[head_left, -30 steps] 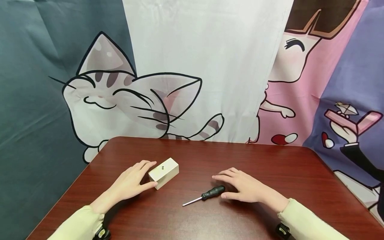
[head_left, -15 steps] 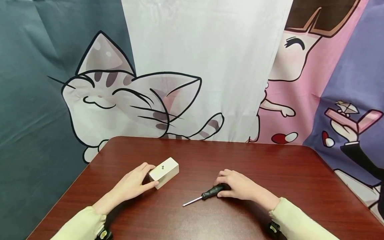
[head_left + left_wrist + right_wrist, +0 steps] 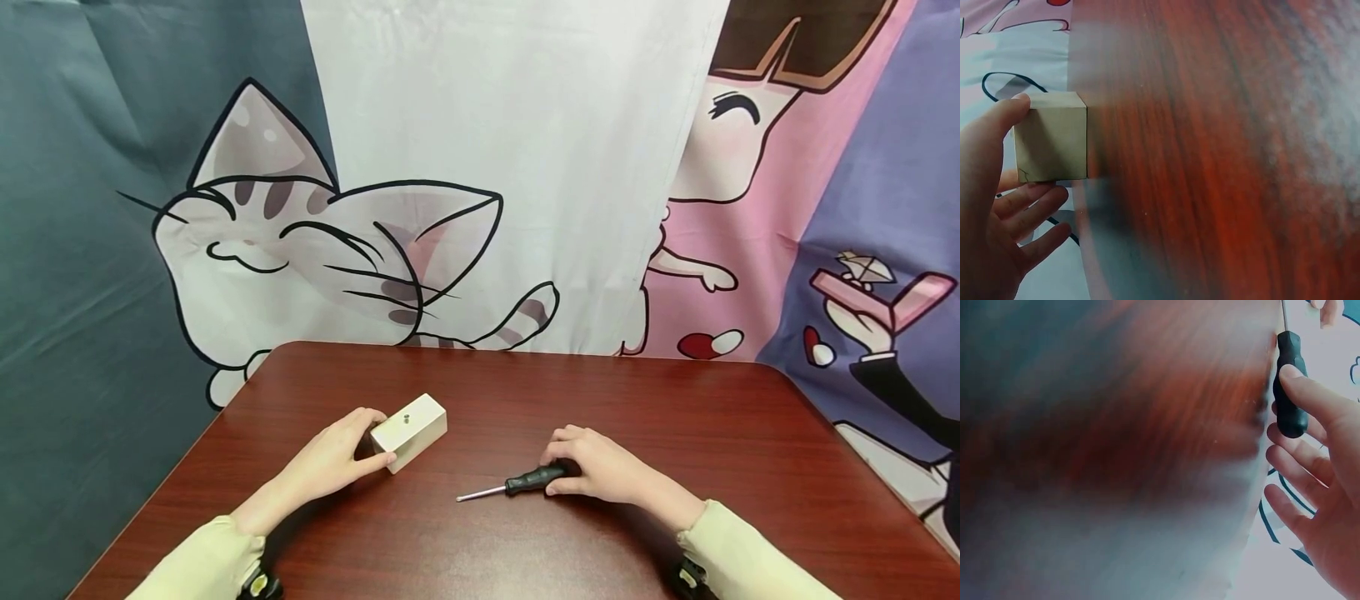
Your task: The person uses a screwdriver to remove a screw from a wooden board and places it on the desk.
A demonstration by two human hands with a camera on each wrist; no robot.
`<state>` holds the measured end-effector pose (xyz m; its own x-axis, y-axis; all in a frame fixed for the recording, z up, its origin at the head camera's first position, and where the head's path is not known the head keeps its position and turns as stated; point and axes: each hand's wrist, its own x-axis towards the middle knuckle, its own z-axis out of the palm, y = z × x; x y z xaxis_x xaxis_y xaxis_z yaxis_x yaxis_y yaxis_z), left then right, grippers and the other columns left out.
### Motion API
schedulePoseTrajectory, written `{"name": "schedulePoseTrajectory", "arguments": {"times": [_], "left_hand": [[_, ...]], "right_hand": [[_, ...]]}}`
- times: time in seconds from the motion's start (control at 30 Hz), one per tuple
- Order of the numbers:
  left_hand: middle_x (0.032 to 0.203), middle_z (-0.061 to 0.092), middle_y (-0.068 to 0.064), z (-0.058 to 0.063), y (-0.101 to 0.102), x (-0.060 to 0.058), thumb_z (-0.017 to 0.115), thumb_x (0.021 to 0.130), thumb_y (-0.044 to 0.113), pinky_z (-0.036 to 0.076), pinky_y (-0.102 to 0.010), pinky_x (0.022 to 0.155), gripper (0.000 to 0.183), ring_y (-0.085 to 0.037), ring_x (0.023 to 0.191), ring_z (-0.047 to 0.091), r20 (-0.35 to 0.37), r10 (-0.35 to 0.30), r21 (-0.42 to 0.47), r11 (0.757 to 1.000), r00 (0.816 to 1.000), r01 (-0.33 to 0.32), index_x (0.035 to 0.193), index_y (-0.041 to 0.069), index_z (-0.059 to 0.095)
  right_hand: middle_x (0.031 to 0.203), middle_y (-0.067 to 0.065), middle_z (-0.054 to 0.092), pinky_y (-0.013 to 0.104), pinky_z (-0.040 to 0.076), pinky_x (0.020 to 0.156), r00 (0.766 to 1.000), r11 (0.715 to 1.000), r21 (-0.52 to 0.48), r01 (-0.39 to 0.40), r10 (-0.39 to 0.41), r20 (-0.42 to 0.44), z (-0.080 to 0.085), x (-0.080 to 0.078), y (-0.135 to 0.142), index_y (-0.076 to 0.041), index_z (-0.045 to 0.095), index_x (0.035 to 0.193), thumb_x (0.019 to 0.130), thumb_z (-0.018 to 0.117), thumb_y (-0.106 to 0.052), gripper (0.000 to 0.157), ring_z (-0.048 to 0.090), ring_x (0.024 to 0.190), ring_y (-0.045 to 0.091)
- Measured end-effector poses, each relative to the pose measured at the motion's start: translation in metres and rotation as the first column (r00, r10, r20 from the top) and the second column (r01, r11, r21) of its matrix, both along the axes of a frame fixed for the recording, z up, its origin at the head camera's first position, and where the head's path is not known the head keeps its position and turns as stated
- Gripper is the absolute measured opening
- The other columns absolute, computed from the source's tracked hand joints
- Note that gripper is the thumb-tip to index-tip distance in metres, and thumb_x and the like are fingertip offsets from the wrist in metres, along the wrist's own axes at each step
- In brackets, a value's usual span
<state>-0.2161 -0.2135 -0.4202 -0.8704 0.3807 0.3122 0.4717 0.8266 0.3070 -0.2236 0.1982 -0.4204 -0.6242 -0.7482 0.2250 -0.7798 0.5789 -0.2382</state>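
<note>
A pale wooden block (image 3: 417,433) lies at the left of the middle of the table, with a small dark metal-looking spot on its top face. My left hand (image 3: 326,461) grips its near end, thumb on one side and fingers on the other. The left wrist view faces the square end of the block (image 3: 1054,144). My right hand (image 3: 596,469) pinches the black handle of a screwdriver (image 3: 531,480) between thumb and fingers. Its thin metal shaft points left. In the right wrist view, the thumb presses on the handle (image 3: 1291,415); the little finger stays off it.
Both hands work over a dark red-brown wooden table (image 3: 480,550) with rounded far corners. Behind it hangs a cloth backdrop (image 3: 517,100) printed with a cartoon cat and figures. Each wrist wears a dark strapped device.
My right hand has moved left and its fingers have closed round the screwdriver handle. The screwdriver's tip has swung slightly away from me. My left fingers have closed in on the block.
</note>
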Motion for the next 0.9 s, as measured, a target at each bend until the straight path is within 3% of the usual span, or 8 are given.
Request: {"name": "schedulePoseTrajectory", "arguments": {"times": [0.53,0.9], "left_hand": [[0.111,0.064,0.006,-0.001,-0.001,-0.001,0.075,0.084,0.047,0.054,-0.032,0.081,0.049,-0.009,0.095,0.062,-0.001,-0.019,-0.006,1.000,1.000,0.019,0.119,0.016,0.059],[0.110,0.062,0.008,0.000,0.002,-0.002,0.074,0.086,0.047,0.051,-0.024,0.075,0.048,-0.005,0.089,0.060,0.025,-0.071,0.015,0.997,0.997,0.071,0.121,0.018,0.059]], "right_hand": [[0.089,-0.018,0.059,0.021,0.046,0.075,1.000,0.993,-0.116,0.022,-0.020,0.017,0.010,0.003,0.008,-0.029,0.068,0.099,0.083,0.079,-0.033,0.020,0.050,0.086,-0.001],[0.092,-0.020,0.061,0.025,0.049,0.075,1.000,0.966,-0.258,0.016,-0.012,0.018,0.017,0.004,0.007,-0.029,0.067,0.100,0.081,0.082,-0.025,0.025,0.053,0.087,-0.003]]}}
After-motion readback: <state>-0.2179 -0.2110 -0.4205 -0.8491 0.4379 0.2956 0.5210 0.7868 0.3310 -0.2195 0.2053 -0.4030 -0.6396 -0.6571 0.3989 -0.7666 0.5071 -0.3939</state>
